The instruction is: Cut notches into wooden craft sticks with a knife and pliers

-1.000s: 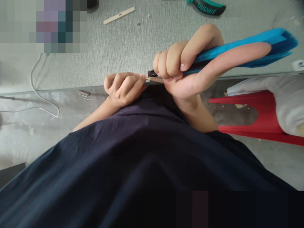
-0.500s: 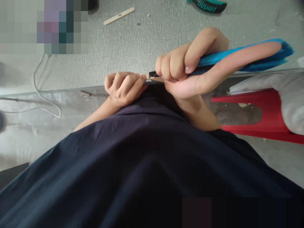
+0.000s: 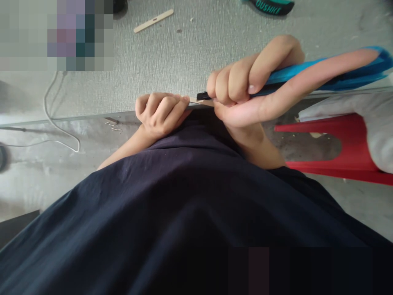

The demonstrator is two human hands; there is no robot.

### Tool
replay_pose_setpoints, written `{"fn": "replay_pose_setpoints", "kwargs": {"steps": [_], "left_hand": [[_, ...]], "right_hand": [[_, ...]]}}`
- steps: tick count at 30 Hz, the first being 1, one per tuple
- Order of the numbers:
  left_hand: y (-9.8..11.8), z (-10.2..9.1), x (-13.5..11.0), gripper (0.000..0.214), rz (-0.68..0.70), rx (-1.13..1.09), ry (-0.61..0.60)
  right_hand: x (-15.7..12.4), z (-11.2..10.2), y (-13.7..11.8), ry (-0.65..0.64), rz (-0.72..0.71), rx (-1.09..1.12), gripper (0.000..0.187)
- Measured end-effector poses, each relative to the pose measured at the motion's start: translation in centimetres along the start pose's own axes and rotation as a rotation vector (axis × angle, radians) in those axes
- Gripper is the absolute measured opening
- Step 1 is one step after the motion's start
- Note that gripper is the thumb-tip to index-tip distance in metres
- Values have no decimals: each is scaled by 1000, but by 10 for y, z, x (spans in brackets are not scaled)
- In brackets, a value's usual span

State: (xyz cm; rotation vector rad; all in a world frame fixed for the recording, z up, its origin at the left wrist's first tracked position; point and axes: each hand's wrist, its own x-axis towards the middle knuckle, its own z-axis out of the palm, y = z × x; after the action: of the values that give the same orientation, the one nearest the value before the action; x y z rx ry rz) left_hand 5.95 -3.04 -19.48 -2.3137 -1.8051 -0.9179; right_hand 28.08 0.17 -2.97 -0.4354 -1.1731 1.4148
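My right hand (image 3: 245, 88) is closed round a blue utility knife (image 3: 331, 71), thumb stretched along its handle. The knife's dark tip (image 3: 202, 96) rests against a thin pale wooden stick (image 3: 195, 101) at the table's near edge. My left hand (image 3: 159, 112) is curled into a fist just left of it, pinching the stick's other end; most of the stick is hidden in the fingers. Both hands sit close to my dark shirt (image 3: 184, 205).
A grey textured table (image 3: 172, 61) carries a flat wooden stick (image 3: 153, 20) and a black-and-teal tool handle (image 3: 272, 7) at the far edge. A white cable (image 3: 58, 131) hangs at the left. A red stool (image 3: 337, 143) with grey cloth stands at the right. Wood shavings (image 3: 112, 123) lie below the table edge.
My right hand and the knife have slid a little to the right along the stick, leaving more of its pale end showing. The left hand has stayed put.
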Motion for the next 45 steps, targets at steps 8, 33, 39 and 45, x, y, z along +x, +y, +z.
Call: {"fn": "replay_pose_setpoints", "kwargs": {"steps": [8, 33, 39, 45], "left_hand": [[-1, 1, -2, 47, 7, 0, 16], [4, 2, -1, 46, -68, -18, -6], [4, 4, -1, 48, -42, 10, 42], [7, 1, 1, 49, -65, -27, 12]], "right_hand": [[-5, 1, -11, 5, 52, -16, 93], [4, 3, -1, -58, 28, 13, 93], [2, 3, -2, -52, 59, -23, 95], [4, 2, 1, 15, 102, 38, 93]]}}
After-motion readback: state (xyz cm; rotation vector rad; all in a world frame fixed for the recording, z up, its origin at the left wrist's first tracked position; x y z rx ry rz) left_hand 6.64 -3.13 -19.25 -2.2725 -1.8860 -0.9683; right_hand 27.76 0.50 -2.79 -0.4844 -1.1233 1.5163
